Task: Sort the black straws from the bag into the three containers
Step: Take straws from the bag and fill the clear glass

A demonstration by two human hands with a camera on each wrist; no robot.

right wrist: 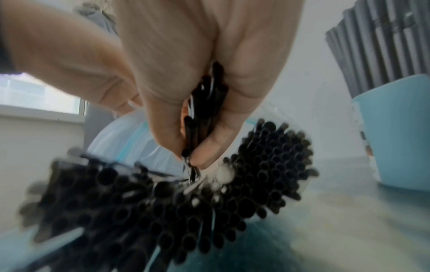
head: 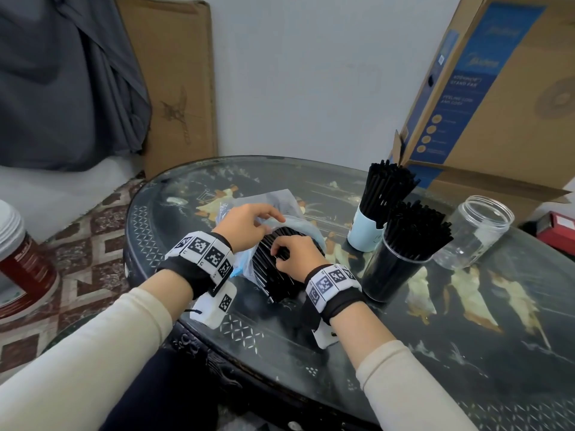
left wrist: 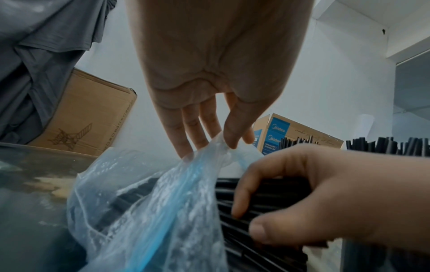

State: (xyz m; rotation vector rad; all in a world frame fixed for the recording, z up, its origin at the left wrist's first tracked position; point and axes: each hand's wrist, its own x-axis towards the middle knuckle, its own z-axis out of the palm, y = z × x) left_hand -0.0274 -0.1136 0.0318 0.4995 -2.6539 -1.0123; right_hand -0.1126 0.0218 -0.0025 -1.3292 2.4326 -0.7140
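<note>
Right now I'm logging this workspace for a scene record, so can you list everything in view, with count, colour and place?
Plastic bag: one, clear bluish, table centre, lying down.
Straws in bag: many, black, spilling toward the person.
Cup: one, light blue, right of bag, full of straws.
Clear tumbler: one, in front of the cup, packed with straws.
Jar: one, clear, far right, empty.
Table: one, dark, oval, painted.
Cardboard boxes: plain one by the wall, blue-printed one at right.
Grey cloth: one, upper left.
Left hand: pinches bag edge.
Right hand: grips a few straws.
</note>
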